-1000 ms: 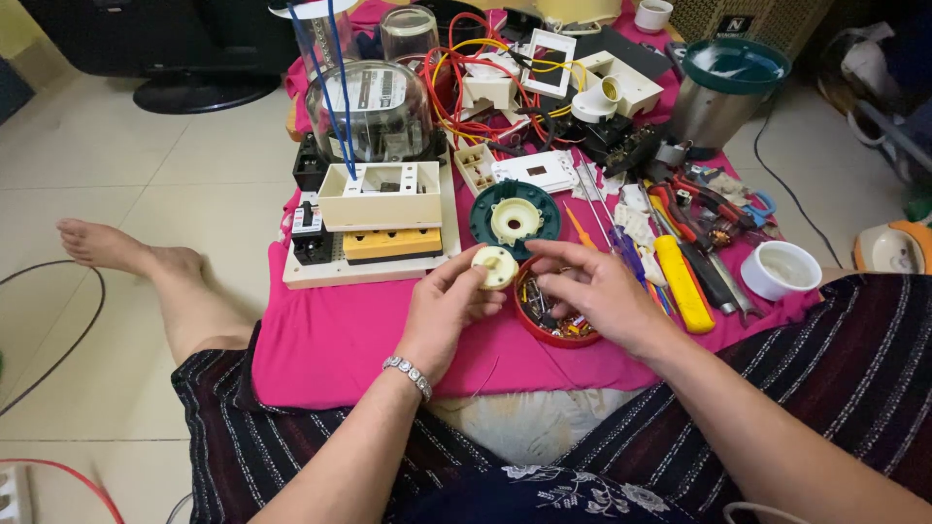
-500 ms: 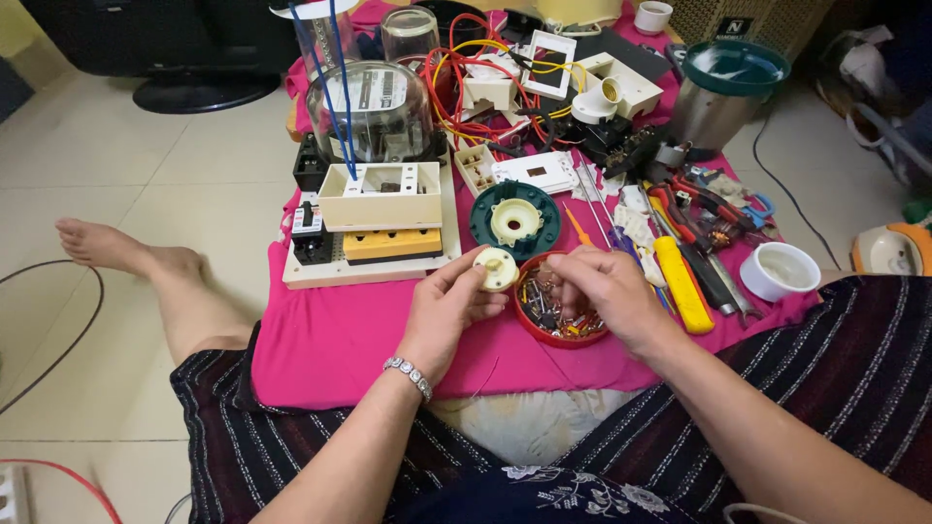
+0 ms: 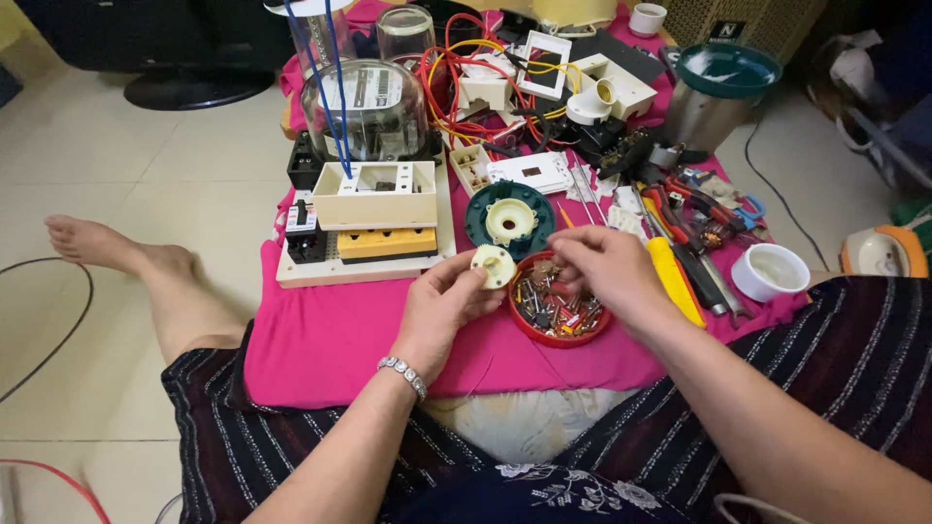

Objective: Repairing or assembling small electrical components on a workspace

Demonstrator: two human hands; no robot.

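Left hand pinches a small cream round socket part by its rim, held just above the pink cloth on the low table, right beside the red dish of screws. Right hand hovers over that dish, fingers bunched together picking at the bits; can't tell if anything's caught. Looks early on: no screw in the part yet, green base w/ cream centre lying apart. Part's round, no real long axis; face tilts up toward the person.
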